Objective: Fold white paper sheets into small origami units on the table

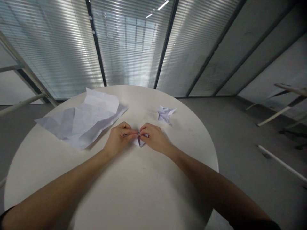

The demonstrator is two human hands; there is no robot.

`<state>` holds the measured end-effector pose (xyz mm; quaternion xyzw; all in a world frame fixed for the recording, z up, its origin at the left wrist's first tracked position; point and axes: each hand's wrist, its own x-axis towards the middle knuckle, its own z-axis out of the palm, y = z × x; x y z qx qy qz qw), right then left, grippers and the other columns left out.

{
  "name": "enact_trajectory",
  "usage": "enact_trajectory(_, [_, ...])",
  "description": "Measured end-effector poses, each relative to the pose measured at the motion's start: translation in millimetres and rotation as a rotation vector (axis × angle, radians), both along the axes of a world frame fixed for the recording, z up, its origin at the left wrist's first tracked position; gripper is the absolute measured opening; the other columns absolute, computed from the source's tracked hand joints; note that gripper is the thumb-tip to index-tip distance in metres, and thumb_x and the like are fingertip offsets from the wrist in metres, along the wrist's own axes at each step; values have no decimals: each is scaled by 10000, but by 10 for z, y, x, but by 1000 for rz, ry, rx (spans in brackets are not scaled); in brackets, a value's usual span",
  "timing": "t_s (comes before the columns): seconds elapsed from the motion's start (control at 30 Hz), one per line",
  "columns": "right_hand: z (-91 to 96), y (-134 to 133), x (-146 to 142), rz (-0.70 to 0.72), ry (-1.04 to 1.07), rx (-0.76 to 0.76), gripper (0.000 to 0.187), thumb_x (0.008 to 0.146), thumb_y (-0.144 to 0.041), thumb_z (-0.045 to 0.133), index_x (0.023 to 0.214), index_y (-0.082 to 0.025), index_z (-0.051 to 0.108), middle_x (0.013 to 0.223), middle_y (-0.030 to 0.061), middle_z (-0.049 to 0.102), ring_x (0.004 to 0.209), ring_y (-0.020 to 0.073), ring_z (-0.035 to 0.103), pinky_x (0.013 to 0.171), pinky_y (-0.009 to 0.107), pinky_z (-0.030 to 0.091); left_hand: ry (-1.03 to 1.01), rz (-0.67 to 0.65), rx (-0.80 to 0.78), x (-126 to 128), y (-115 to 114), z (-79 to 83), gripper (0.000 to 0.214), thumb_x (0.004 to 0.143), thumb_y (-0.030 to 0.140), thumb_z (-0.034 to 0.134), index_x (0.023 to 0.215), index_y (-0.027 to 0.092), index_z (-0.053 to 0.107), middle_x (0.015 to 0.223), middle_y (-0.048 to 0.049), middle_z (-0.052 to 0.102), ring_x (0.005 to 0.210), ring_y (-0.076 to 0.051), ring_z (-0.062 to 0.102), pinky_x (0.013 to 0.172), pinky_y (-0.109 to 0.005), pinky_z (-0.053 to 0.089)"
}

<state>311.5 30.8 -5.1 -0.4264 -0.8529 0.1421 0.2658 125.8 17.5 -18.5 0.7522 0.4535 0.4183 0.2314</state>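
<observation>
Near the middle of the round white table (144,179), my left hand (120,136) and my right hand (154,137) meet over a small piece of folded white paper (140,142). Both pinch it between thumb and fingers, with the fingertips nearly touching. A pointed lower part of the paper shows beneath my fingers; the rest is hidden by them. Beyond my right hand lies a folded paper star (164,114) with several points. Creased, loose white paper sheets (81,119) spread over the table to the left of my left hand.
Glass panels with blinds (129,48) stand behind the table. A pale metal frame (26,102) is at the left. On the right, a wooden-topped table (291,88) and a white bar (283,163) stand out against the grey floor (235,134).
</observation>
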Motion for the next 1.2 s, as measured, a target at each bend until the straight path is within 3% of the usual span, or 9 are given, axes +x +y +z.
enact_trajectory(0.13, [7,4,1,4,24,5,116,782,-153,636,676,-185,669,793,21,633,726,128,572,680,264,405,87,25,16,36,3,-11,168,780,292,650,901,211,733,687,-10,610,594,-115,534,560,-242,409])
enact_trajectory(0.23, [30,26,41,4,81,-66,89,764,-200,659,680,-172,651,734,18,623,682,122,560,639,252,409,140,55,0,16,2,8,143,772,308,659,793,177,712,672,-12,625,581,-115,534,555,-239,390])
enact_trajectory(0.47, [6,102,199,162,446,-552,323,692,-143,656,979,-196,516,843,9,668,716,120,632,643,234,483,313,-12,25,-19,21,16,170,813,306,614,728,194,710,712,-34,610,630,-138,539,583,-249,376])
enact_trajectory(0.7, [-62,41,50,18,290,-274,130,737,-148,629,767,-205,516,685,-31,631,622,111,603,589,218,439,418,-35,126,-6,14,23,187,834,261,571,687,180,652,772,-48,602,769,-179,522,692,-288,392])
enact_trajectory(0.8, [-57,26,-1,-52,408,-249,175,722,-220,666,727,-202,492,620,-50,576,542,93,535,528,206,398,288,-16,52,8,-16,60,191,839,268,549,706,158,631,753,-34,600,704,-148,522,645,-263,388])
enact_trajectory(0.9, [-4,25,0,26,627,-274,175,722,-281,669,723,-190,519,653,-31,578,590,100,535,562,218,413,37,18,-147,31,-27,83,212,826,329,550,746,146,619,655,2,587,576,-110,494,556,-232,366])
enact_trajectory(0.97, [47,13,19,173,739,-365,155,728,-250,639,857,-190,576,765,-3,623,701,123,579,647,246,451,-180,3,-286,43,-24,97,243,803,369,572,730,139,606,629,8,590,566,-107,508,558,-227,387])
enact_trajectory(1.07, [93,-26,29,316,741,-458,430,706,-163,602,1130,-226,556,949,22,646,841,152,603,742,289,477,-466,-48,-444,56,-34,132,263,764,386,620,711,130,593,653,-6,615,605,-116,559,603,-237,440])
enact_trajectory(1.2, [41,-66,-24,181,660,-317,484,708,-120,594,1172,-253,563,1000,19,639,822,134,599,714,269,494,-581,-51,-527,80,-80,174,263,718,366,684,767,116,619,676,-19,641,588,-111,578,590,-231,457])
